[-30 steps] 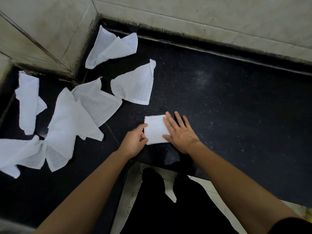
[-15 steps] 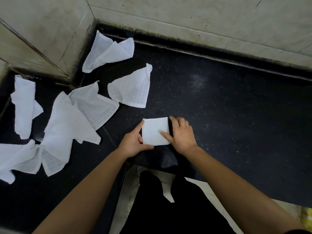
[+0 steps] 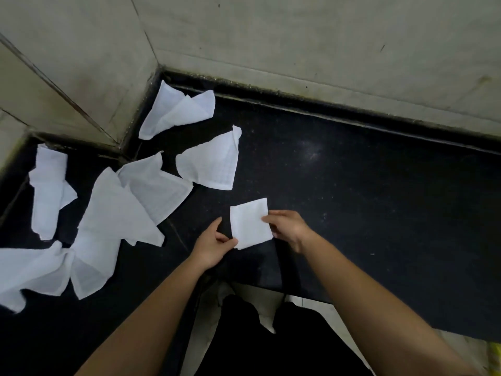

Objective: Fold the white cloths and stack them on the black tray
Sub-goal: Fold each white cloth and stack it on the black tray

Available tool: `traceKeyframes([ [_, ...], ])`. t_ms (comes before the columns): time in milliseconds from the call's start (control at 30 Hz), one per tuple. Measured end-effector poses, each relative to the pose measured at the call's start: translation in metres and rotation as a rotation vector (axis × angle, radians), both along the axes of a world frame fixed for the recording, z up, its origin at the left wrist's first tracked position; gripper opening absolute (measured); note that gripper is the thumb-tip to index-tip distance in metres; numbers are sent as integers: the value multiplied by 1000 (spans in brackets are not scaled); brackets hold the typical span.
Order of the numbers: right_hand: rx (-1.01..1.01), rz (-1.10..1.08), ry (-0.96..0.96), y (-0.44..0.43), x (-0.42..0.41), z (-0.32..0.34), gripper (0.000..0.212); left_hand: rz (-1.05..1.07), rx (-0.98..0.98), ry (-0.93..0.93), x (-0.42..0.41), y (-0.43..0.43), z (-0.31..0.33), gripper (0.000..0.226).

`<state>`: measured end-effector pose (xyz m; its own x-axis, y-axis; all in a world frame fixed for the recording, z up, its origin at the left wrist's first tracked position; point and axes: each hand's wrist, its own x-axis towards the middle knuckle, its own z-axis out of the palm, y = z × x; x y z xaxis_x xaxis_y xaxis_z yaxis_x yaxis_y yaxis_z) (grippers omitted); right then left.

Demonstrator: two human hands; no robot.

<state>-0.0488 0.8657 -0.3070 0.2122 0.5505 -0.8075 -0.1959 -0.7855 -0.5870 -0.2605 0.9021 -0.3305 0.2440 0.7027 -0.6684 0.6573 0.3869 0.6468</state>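
A small folded white cloth (image 3: 250,222) sits near the front edge of the black counter (image 3: 366,199). My right hand (image 3: 287,229) pinches its right edge, thumb on top and fingers curled underneath. My left hand (image 3: 214,241) holds its lower left corner with the thumb against the cloth. Several unfolded white cloths lie to the left: one in the far corner (image 3: 176,112), one triangular (image 3: 211,161), one spread flat (image 3: 154,188), and a heap (image 3: 89,240) at the left. No separate tray can be made out from the black surface.
Tiled walls (image 3: 298,36) close off the back and the left corner. A crumpled cloth (image 3: 48,188) lies on the left part of the surface. The counter's front edge runs just below my hands, with dark trousers (image 3: 271,343) and pale floor under it.
My right hand went from pressing flat on the folded cloth to pinching its right edge. The cloth has come up a little and turned, held between both hands.
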Motion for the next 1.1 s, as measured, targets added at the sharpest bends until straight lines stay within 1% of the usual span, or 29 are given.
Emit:
traceKeyframes([
  [100, 63, 15, 0, -1, 4, 25, 20, 114, -17, -38, -8, -3, 10, 66],
  [200, 134, 37, -22, -8, 4, 57, 22, 241, -62, -153, -6, -4, 26, 58],
  [300, 210, 27, 40, -26, 5, 85, 26, 341, -232, -342, 10, -7, 44, 55],
  [367, 237, -8, 83, -42, 6, 98, 28, 368, -396, -481, 24, -10, 52, 52],
  [433, 248, -67, 118, -61, 11, 104, 30, 308, -552, -584, 38, -12, 61, 47],
  [500, 246, -140, 126, -82, 17, 106, 32, 240, -644, -640, 51, -16, 65, 47],
  [567, 226, -212, 111, -101, 22, 105, 33, 170, -637, -677, 61, -20, 68, 46],
  [633, 219, -296, 72, -129, 35, 105, 33, 99, -582, -680, 79, -34, 73, 44],
  [733, 236, -383, 41, -165, 49, 109, 33, 77, -519, -694, 101, -58, 85, 41],
  [867, 333, -509, 40, -216, 69, 125, 33, 29, -448, -721, 136, -104, 113, 39],
  [967, 430, -581, 45, -254, 89, 135, 39, 25, -365, -749, 168, -138, 136, 38],
  [1100, 533, -671, 47, -352, 135, 146, 42, -84, -260, -725, 227, -229, 170, 35],
])
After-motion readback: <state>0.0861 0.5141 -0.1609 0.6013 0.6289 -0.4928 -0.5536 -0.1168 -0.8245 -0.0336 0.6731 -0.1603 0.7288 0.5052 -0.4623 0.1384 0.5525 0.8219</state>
